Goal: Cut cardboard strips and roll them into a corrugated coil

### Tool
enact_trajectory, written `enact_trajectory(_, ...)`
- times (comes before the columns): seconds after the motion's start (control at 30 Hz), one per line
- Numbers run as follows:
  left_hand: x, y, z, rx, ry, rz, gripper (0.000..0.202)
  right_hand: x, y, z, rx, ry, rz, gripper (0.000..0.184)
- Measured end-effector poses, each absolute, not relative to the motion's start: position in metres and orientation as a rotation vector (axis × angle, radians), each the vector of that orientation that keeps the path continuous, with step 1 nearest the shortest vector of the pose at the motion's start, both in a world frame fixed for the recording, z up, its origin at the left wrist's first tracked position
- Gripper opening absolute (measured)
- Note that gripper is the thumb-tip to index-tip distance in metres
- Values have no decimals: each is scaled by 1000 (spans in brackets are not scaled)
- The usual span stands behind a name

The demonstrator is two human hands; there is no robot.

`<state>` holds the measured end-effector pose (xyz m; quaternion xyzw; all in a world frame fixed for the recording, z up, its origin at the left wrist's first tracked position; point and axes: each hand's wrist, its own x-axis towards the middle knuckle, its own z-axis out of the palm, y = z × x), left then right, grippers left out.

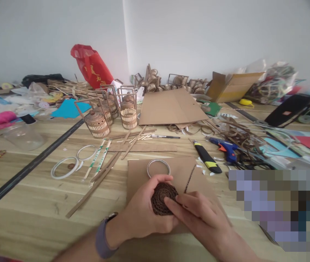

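Observation:
A round, tightly wound coil of brown corrugated cardboard [162,198] lies in my left hand [144,207], whose fingers and thumb curl around its rim. My right hand [198,211] is closed at the coil's right edge, with one digit resting on its ringed face. A thin corrugated cardboard strip [189,178] sticks up from the fingers of that hand. Both hands are above a flat brown cardboard sheet [138,171]. Just beyond the coil, a white ring [158,168] rests on this sheet.
To the right lie a yellow-black utility knife [206,156] and a blue glue gun [227,148]. Two more rings [64,168] and long cardboard strips [94,185] are at left. Small lidded baskets [97,123] stand farther back, beside a large cardboard sheet [171,107].

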<state>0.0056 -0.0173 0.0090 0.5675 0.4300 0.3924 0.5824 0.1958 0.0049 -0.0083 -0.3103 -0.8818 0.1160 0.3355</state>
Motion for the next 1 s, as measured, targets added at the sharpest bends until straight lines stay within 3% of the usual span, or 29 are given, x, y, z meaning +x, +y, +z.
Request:
enact_trajectory(0.2, -5, -17, 15, 1398, 891, 844, 80, 196, 5, -5, -939, -2267, 354, 27)
enact_trajectory(0.3, -7, -11, 20, 1579, 1065, 780, 70, 201, 10, -3, -706, -2361, 171, 19)
enact_trajectory(0.53, -7, -6, 20, 1704, 1206, 605, 52, 192, 12, 5, -456, -2451, -63, 28)
enact_trajectory(0.7, -22, -1, 20, 1580, 1298, 856, 44, 200, 14, 3, -824, -2087, -119, 19)
enact_trajectory(0.8, -33, 5, 21, 1361, 1279, 1037, 44, 210, 31, 5, -943, -1947, -188, 25)
enact_trajectory(0.9, -38, 9, 20, 1273, 1205, 1069, 43, 208, 55, 6, -958, -2236, -13, 22)
enact_trajectory(1.0, -40, 9, 18, 1343, 1159, 982, 49, 196, 75, -3, -821, -2533, 194, 39)
